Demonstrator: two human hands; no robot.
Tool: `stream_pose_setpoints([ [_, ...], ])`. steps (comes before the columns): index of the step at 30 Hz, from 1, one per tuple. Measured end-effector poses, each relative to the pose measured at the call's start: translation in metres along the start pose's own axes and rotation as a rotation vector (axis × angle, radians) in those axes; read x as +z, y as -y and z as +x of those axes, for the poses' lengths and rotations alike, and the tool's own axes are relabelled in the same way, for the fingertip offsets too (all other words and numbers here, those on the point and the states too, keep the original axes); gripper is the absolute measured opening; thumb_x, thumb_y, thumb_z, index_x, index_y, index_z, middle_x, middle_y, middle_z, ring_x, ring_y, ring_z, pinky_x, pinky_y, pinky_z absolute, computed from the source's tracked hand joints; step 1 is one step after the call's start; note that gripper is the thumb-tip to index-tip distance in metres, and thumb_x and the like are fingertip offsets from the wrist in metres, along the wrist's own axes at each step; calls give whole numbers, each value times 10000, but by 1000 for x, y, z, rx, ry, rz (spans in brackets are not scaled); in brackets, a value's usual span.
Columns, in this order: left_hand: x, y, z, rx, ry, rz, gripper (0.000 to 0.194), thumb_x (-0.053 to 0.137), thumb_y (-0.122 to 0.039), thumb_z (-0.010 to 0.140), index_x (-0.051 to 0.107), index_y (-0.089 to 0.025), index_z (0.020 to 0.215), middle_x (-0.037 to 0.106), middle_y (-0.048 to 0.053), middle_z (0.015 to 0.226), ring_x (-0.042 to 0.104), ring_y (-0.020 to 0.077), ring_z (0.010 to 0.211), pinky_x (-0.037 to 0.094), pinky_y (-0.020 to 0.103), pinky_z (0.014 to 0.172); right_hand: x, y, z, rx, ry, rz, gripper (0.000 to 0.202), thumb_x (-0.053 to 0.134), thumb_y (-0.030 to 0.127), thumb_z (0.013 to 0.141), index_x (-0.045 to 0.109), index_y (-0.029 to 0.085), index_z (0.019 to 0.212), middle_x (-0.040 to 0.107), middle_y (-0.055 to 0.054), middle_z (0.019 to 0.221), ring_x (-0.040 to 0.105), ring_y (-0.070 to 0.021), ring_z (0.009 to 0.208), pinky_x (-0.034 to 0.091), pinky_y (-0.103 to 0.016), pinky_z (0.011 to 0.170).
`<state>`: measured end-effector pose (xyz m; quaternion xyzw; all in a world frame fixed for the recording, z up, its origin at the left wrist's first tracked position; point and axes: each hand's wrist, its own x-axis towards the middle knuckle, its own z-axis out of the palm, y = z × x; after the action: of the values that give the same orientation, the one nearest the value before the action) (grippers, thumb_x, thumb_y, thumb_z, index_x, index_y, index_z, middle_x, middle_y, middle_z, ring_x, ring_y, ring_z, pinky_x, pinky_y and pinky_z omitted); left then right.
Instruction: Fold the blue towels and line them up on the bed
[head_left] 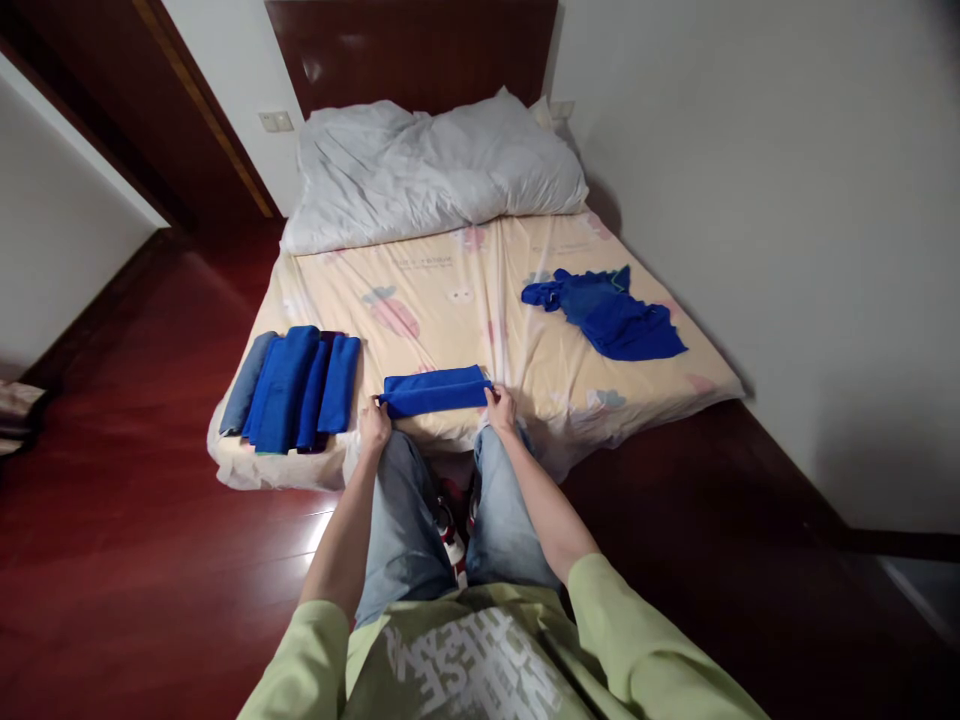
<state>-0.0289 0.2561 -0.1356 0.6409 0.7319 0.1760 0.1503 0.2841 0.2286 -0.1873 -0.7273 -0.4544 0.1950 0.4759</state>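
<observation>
A wide bed [330,290] is dressed in a cream sheet printed with pink strawberries, over which a thin, translucent, wrinkled covering appears to be spread. At its head, a puffy white quilt or pillow mass [435,170], softly creased, is set against a glossy dark-red wooden headboard [420,55]. Toward the left near corner, a row of folded cloths [290,390], mostly royal blue with one grey-blue and a darker one, is laid in matte, overlapping oblongs. On the right side, a rumpled royal-blue cloth [630,322] is seen with irregular edges and a thin green line at one border.

Between these, at the near edge of the bed, a long royal-blue cloth strip [435,391] is laid crosswise, its layers folded lengthwise and its surface apparently soft and without sheen. Its left end is pinched between the fingertips of the left hand [376,425]; its right end is likewise pinched by the right hand [501,408].

For a neat fold, light, equal tension should be kept between both ends and the long edges held parallel; if one end is pulled harder, the layers may skew or bunch.
</observation>
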Motion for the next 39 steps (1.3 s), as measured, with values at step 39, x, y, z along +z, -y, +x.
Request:
stream_pose_setpoints([
  [39, 0, -7, -9, 287, -120, 11, 302, 510, -270, 966, 620, -189, 1235, 636, 158, 1277, 556, 297, 1267, 450, 442, 1090, -10, 13, -6, -358, -24, -128, 227, 519, 219, 961, 725, 193, 1052, 730, -118, 1130, 629, -246, 1118, 458, -412, 1070],
])
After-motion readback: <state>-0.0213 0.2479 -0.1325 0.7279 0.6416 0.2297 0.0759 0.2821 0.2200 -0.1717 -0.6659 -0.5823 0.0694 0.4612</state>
